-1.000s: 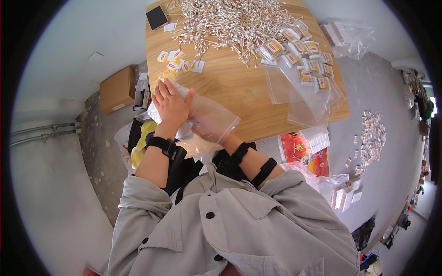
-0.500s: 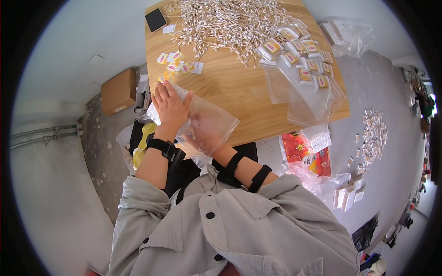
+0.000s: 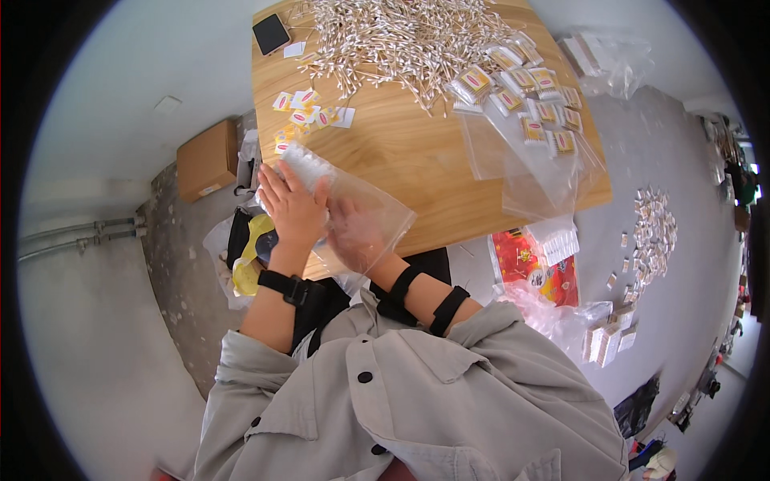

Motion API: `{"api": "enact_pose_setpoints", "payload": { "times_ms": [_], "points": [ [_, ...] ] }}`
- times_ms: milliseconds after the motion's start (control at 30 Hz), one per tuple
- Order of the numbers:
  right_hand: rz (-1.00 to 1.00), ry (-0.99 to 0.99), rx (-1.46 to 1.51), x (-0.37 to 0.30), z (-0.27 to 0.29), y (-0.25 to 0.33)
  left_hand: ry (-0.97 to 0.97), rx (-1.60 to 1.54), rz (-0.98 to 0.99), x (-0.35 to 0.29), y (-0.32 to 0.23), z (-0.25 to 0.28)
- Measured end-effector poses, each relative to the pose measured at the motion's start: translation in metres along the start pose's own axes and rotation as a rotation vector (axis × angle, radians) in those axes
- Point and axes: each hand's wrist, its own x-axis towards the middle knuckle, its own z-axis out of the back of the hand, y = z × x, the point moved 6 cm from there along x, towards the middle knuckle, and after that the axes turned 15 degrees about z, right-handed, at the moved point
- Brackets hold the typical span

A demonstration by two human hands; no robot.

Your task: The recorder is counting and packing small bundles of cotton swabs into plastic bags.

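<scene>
A clear plastic bag (image 3: 389, 220) is at the table's near left edge, slanting between my hands. My left hand (image 3: 295, 210) lies on its left part, fingers stretched and slightly apart, thumb toward the right. Through the film shows my right hand (image 3: 354, 236), blurred, its fingers seemingly extended toward the left hand; whether it is inside the bag or under it I cannot tell. A whitish, crinkled part of the bag (image 3: 305, 164) pokes out beyond the left fingertips. Several yellow-and-white printed cards (image 3: 301, 117) lie just past it.
A big heap of loose cotton swabs (image 3: 401, 48) covers the table's (image 3: 401, 152) far side. Small packs of swabs (image 3: 533, 128) and flat clear bags (image 3: 489, 152) lie at right. A dark-screened device (image 3: 271, 34) sits far left. More packs (image 3: 651, 232) are piled on the floor.
My left hand has shifted slightly toward me and to the left along the bag, baring more of its whitish far end. My right hand has moved slightly beneath the film.
</scene>
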Motion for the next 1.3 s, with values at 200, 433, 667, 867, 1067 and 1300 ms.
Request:
{"api": "enact_pose_setpoints", "payload": {
  "times_ms": [200, 433, 667, 867, 1067, 1300],
  "points": [
    [0.04, -0.065, -0.086, 0.0, -0.013, -0.008, -0.045, -0.041, 0.016, 0.002, -0.003, 0.0],
    [0.066, -0.047, 0.153, -0.007, -0.008, -0.016, -0.004, -0.023, 0.003, 0.0, -0.008, 0.002],
    [0.212, 0.013, 0.269, -0.025, 0.013, -0.025, -0.058, -0.002, -0.007, 0.0, -0.009, 0.006],
    [-0.345, 0.649, 0.989, -0.069, 0.113, -0.066, -0.079, 0.039, 0.013, 0.0, -0.005, 0.009],
    [-0.413, -0.514, -0.115, 0.013, 0.226, -0.212, -0.071, 0.027, 0.021, 0.003, -0.009, 0.013],
    [-0.93, -0.474, -0.388, 0.032, 0.203, -0.249, -0.056, 0.005, 0.031, 0.001, -0.009, 0.015]
  ]
}}
